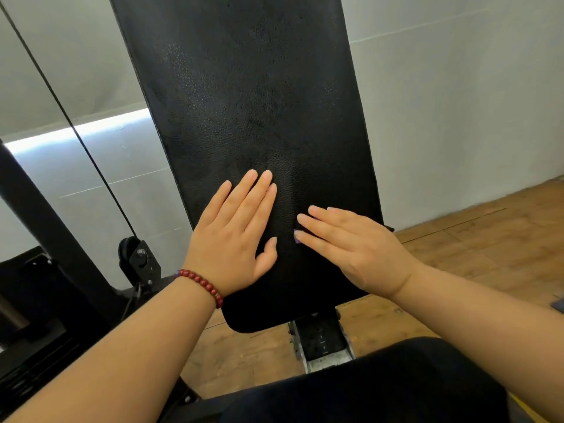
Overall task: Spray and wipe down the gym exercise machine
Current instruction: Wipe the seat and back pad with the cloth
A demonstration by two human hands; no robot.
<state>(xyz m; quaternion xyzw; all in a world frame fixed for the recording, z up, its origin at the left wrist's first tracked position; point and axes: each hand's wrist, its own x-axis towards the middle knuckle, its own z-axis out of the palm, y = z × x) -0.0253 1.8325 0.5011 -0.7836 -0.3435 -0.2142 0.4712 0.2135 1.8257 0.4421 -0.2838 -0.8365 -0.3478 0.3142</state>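
Note:
The machine's black padded backrest (244, 102) rises up the middle of the view, its textured vinyl showing faint streaks. My left hand (235, 233) lies flat on the lower part of the pad, fingers straight and close together, a red bead bracelet on the wrist. My right hand (351, 248) presses flat on the pad's lower right, fingers straight and pointing left. A small purple bit (296, 238) shows under its fingertips; what it is cannot be told. No spray bottle is in view.
A black cable (61, 108) runs diagonally down to a pulley bracket (139, 261) at the left. The machine's black frame (45, 215) stands at the far left. Below the pad lie a metal adjustment rail (323, 343) and the black seat (381, 389). Wooden floor (488, 239) lies to the right.

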